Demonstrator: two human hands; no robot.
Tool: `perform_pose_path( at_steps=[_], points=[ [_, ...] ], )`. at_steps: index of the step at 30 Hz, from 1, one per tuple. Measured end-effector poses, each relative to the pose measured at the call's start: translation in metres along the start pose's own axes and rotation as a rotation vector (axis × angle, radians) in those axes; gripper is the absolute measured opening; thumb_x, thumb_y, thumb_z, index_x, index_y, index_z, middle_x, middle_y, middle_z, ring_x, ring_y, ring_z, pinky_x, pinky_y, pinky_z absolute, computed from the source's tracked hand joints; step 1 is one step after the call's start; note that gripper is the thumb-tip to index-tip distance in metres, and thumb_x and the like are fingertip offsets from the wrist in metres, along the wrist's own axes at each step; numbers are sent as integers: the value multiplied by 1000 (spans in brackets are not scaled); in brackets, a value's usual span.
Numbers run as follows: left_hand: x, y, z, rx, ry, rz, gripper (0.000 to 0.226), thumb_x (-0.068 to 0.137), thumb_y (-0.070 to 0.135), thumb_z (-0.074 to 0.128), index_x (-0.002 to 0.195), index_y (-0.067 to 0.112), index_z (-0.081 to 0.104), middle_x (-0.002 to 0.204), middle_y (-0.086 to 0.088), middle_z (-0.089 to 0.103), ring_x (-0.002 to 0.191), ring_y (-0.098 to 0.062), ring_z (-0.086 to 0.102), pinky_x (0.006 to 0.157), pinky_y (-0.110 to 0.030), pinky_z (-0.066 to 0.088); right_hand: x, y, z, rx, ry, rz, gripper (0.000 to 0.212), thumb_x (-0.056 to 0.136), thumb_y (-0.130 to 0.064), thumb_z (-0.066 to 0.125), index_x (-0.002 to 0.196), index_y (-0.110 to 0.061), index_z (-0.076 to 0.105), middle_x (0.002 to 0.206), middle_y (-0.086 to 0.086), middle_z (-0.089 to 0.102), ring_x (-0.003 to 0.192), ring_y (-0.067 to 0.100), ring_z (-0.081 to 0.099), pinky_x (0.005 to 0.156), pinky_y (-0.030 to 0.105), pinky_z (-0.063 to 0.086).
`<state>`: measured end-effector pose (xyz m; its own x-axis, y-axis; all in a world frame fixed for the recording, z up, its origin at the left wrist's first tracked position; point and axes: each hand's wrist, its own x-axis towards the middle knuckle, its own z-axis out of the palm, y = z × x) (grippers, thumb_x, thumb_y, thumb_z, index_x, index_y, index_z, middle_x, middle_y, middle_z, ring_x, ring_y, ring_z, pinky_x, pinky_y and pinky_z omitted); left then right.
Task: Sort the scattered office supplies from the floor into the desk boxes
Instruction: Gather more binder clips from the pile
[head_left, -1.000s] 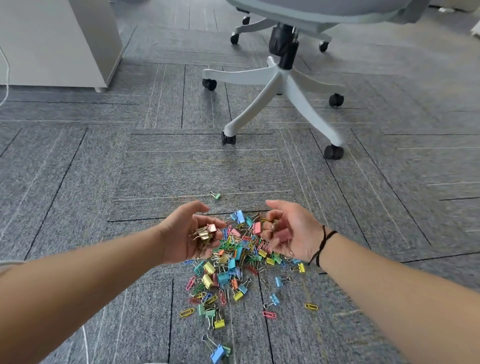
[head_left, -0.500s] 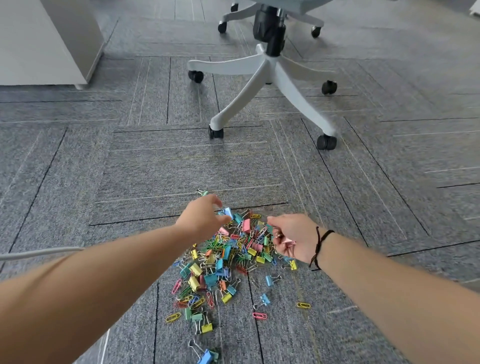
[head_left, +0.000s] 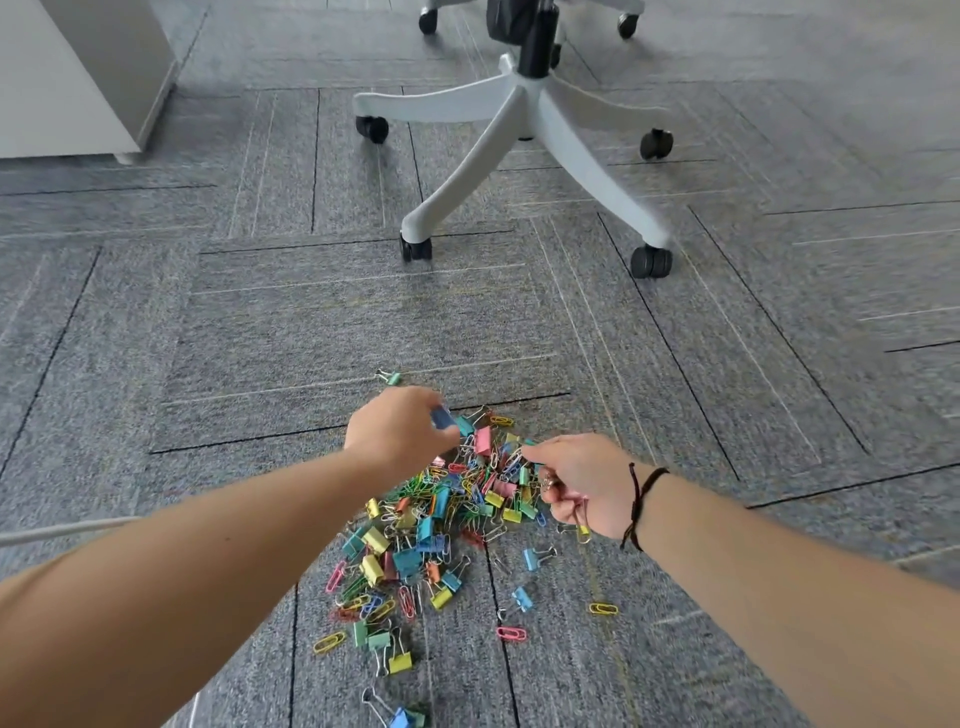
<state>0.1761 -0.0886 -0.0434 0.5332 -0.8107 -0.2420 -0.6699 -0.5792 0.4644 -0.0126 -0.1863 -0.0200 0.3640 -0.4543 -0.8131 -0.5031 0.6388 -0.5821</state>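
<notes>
— Two hands over the carpet (head_left: 311, 322), then. What is each one doing?

— The left hand (head_left: 397, 434) has its grip pinched on a blue binder clip (head_left: 442, 417) at its fingertips, above the far edge of the pile of clips (head_left: 441, 525). The right hand (head_left: 587, 486) has its grip clenched around a small bunch of clips (head_left: 563, 501); metal loops and a bit of pink show between the curled fingers.

— And where do the supplies lie?

— The pile sits on the floor between and just beneath both grips: coloured binder clips and paper clips heaped together. Toward the person from the left grip the heap thins into loose pieces, with a yellow binder clip (head_left: 400, 662) and another blue one (head_left: 402, 719) nearest the camera. A single green clip (head_left: 390, 376) lies just beyond the left grip, apart from the heap.

— Anything else around?

— A black wristband (head_left: 641, 499) circles the right wrist. Well beyond both grips stands the white base of an office chair (head_left: 524, 135) on black castors, and a pale cabinet (head_left: 78, 78) stands far off to the left.
</notes>
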Motion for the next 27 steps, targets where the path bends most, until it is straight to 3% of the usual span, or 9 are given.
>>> perform_pose_path(
  at_steps=[3, 6, 8, 12, 15, 18, 20, 24, 27],
  points=[
    [2, -2, -9, -464, -86, -67, 26, 93, 34, 64, 91, 8, 67, 67, 1, 65, 45, -8, 47, 40, -22, 38, -3, -4, 2, 71, -31, 32, 12, 95, -11, 65, 90, -5, 55, 60, 4, 46, 45, 14, 40, 36, 18, 29],
    [-7, -5, -32, -1224, -419, -335, 28, 92, 30, 52, 95, 3, 60, 67, -4, 58, 52, -14, 44, 41, -21, 29, -4, -12, 5, 186, -102, 52, 13, 97, -14, 61, 91, -4, 57, 71, 7, 42, 49, 14, 45, 36, 20, 39],
    [-15, -12, -44, -1415, -595, -363, 31, 84, 33, 48, 89, 6, 63, 75, -8, 58, 57, -18, 45, 44, -19, 29, -1, -17, 9, 216, -112, 52, 14, 98, -15, 61, 89, -6, 55, 67, 5, 41, 49, 13, 43, 36, 20, 40],
    [-24, -30, -58, -1469, -717, -305, 48, 86, 37, 35, 89, 4, 69, 87, -15, 60, 64, -22, 50, 49, -21, 33, 10, -18, 23, -10, 26, -92, 12, 96, -12, 64, 101, -5, 56, 66, 5, 45, 45, 11, 41, 35, 20, 34],
    [-29, -38, -66, -1467, -705, -291, 52, 87, 44, 36, 92, 5, 70, 91, -16, 63, 66, -24, 52, 50, -22, 34, 20, -17, 28, -509, 99, -325, 32, 91, -25, 72, 115, -13, 57, 85, 7, 57, 49, 11, 44, 40, 25, 37],
    [-35, -45, -74, -1469, -666, -311, 51, 87, 44, 37, 84, 5, 70, 88, -17, 64, 65, -25, 54, 47, -22, 36, 31, -21, 29, -997, 112, -454, 58, 84, -39, 76, 135, -21, 53, 119, 3, 63, 79, 14, 61, 68, 30, 54],
    [-39, -50, -79, -1474, -654, -325, 52, 89, 45, 37, 82, 5, 69, 87, -18, 65, 67, -26, 55, 48, -24, 38, 35, -24, 31, -1128, 122, -468, 61, 83, -38, 76, 137, -22, 53, 129, 2, 59, 95, 17, 61, 79, 29, 51],
    [-46, -63, -85, -1471, -635, -354, 54, 87, 48, 38, 86, 4, 69, 90, -18, 66, 69, -27, 57, 51, -26, 40, 34, -23, 35, -1113, 141, -510, 25, 85, -35, 73, 107, -24, 66, 99, 0, 68, 60, 12, 55, 55, 26, 45],
    [-49, -66, -89, -1464, -613, -357, 54, 89, 49, 36, 91, 4, 65, 91, -18, 65, 69, -26, 57, 52, -26, 38, 34, -21, 35, -1049, 136, -512, 27, 80, -47, 76, 92, -24, 68, 75, -4, 66, 49, 9, 49, 50, 24, 40]
  ],
)
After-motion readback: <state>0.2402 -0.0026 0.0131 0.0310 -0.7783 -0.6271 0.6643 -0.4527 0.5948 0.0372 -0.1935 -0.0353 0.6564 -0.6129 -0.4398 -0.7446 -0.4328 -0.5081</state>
